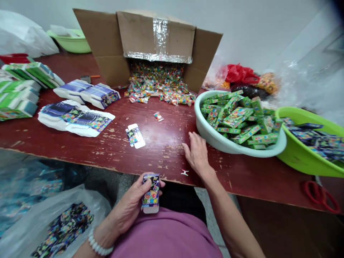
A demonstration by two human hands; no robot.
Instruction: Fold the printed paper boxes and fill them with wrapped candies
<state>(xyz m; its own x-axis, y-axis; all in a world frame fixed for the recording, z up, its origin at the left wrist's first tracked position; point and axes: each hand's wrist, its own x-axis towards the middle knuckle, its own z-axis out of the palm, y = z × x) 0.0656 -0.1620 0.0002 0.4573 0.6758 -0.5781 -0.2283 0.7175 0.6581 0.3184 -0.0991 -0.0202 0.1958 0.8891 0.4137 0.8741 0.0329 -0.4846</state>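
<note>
While right hand outspread, left around box.

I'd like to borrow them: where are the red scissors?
In the head view, the scissors lie far right on the table, near its edge, below the bright green basin.

Ctn at back, flat boxes L, tubs R

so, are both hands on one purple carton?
No, only the left hand holds a purple carton; the right hand is apart, near the pale basin.
</note>
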